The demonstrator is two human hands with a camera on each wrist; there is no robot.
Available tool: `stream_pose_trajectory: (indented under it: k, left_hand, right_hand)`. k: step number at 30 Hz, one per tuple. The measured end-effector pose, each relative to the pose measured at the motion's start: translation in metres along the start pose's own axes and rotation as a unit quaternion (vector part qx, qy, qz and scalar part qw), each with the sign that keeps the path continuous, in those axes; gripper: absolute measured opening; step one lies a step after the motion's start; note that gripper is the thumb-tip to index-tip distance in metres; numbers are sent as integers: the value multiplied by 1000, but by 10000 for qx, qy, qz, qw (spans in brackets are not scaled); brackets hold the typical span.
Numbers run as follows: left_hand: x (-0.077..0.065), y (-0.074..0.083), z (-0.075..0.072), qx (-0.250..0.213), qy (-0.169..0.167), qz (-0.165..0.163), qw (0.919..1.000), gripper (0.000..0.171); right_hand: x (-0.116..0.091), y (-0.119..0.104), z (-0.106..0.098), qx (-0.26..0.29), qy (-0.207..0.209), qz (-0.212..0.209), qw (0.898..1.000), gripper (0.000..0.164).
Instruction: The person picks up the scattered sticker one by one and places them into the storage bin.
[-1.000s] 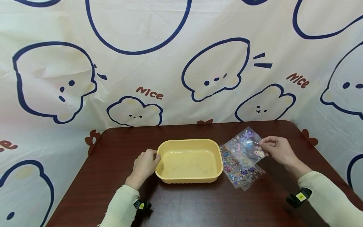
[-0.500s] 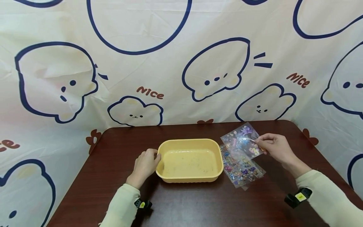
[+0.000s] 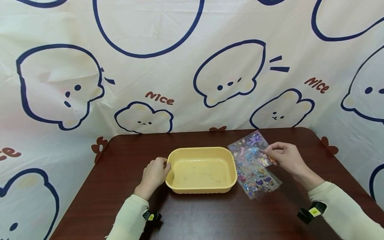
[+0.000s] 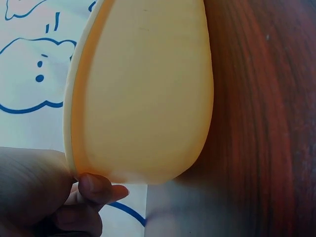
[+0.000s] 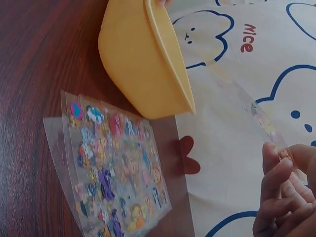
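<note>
A yellow plastic tub [image 3: 201, 190] stands on the table, with nothing seen inside it in the head view. My left hand [image 3: 153, 176] pinches its left rim; in the left wrist view the fingers [image 4: 94, 186] curl at the corner of the tub. Between thumb and fingers of my right hand [image 3: 285, 156] is a clear sticker sheet [image 3: 249, 149], tilted above the table just right of the tub. Beneath it lie several more sticker sheets [image 3: 259, 182], overlapping one another beside the tub. In the right wrist view the held sheet [image 5: 266, 126] appears nearly edge-on.
The dark brown wooden table [image 3: 204, 220] has rounded far corners. Behind it and at both sides hangs a pale cloth [image 3: 180, 73] printed with blue cartoon outlines. Each wrist carries a small black camera on a strap.
My right hand has moved left with the sticker sheet, bringing it closer to the tub's right rim. My left hand and the tub have stayed in place.
</note>
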State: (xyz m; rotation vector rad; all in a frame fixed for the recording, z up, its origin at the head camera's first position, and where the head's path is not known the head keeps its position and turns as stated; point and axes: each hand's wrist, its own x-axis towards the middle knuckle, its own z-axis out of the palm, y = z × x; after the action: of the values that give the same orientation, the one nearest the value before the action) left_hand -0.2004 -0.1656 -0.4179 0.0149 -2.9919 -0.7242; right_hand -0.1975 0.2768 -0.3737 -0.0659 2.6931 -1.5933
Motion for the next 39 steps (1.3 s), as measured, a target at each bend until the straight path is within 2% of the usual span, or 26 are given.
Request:
stream_pose_trajectory:
  k: [15,20,25,39]
  left_hand:
    - [-1,-1,1,-21,-43,-20,10000,28]
    - [-2,-1,0,-20,-40,-9,10000,30]
    - [-1,0,0,-5,-31,-7,10000,30]
    - [0,0,-1,59,-55,-53,10000,34]
  right_hand:
    - [-3,-13,27,296,-159,-24,9994,28]
    - [-2,-15,35,393,-234,93,9989,27]
    - [-1,-17,41,541,-300,-15,9981,26]
    - [1,-19,60,261,-401,-12,9989,21]
